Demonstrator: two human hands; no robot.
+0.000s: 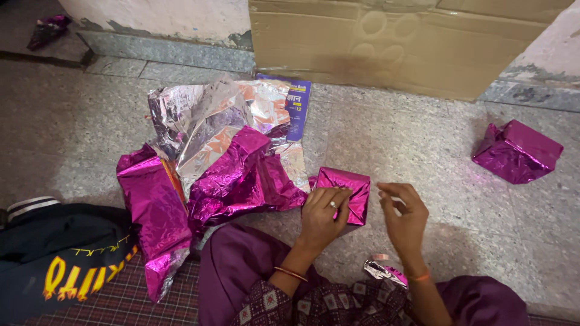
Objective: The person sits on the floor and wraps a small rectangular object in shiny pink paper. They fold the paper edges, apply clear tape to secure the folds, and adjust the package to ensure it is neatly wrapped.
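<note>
A small box wrapped in shiny magenta foil (pixel 347 193) rests on the grey stone floor (pixel 435 157), just in front of the person's knees. The left hand (pixel 323 214) lies on top of it, fingers pressing the foil down; its grip is pressing rather than clenched around the box. The right hand (pixel 403 214) hovers just beside the box, apart from it, thumb and fingertips pinched together; whether they grasp anything is too small to tell.

To the left lies a crumpled heap of magenta and silver foil sheets (pixel 223 157), with a blue booklet (pixel 297 105) at its far edge. A scrap of foil (pixel 382 271) sits near the right wrist. 1 more magenta-wrapped parcel (pixel 516 151) stands well apart at right. A cardboard box (pixel 411 42) leans against the wall, and a dark bag (pixel 54 253) lies at lower left.
</note>
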